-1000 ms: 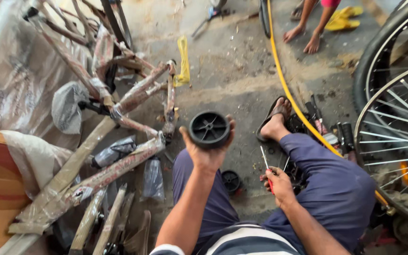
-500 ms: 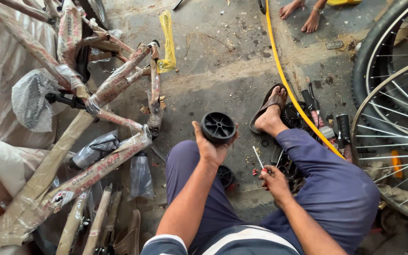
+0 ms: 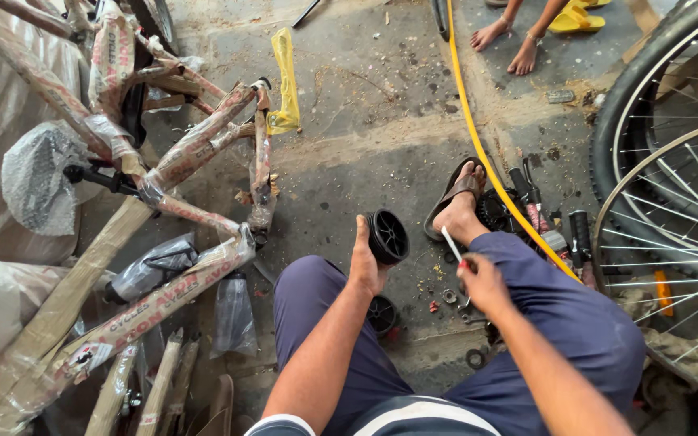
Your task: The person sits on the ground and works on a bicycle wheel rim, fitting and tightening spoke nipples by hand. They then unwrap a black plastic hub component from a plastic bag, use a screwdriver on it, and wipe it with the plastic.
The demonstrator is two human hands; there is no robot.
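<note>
My left hand [image 3: 363, 262] holds a small black plastic wheel [image 3: 387, 236] upright above my left knee, its hub facing right. A thin white-and-red tool [image 3: 452, 243], like a small screwdriver, is gripped in my right hand [image 3: 483, 282], its tip pointing up toward the wheel. A second black wheel [image 3: 381, 314] lies on the floor between my legs. Small nuts and washers [image 3: 449, 297] are scattered on the concrete beside it.
Paper-wrapped bicycle frames [image 3: 163, 242] are piled at the left. A yellow hose [image 3: 478, 145] runs across the floor past my sandalled foot [image 3: 456, 202]. Large spoked bicycle wheels [image 3: 672, 202] stand at the right. Another person's bare feet [image 3: 506, 40] are at the top. Handlebar grips [image 3: 555, 222] lie nearby.
My left hand has turned the black wheel from flat on the palm to upright on edge. My right hand with the tool has risen closer to the wheel. The camera tilted slightly.
</note>
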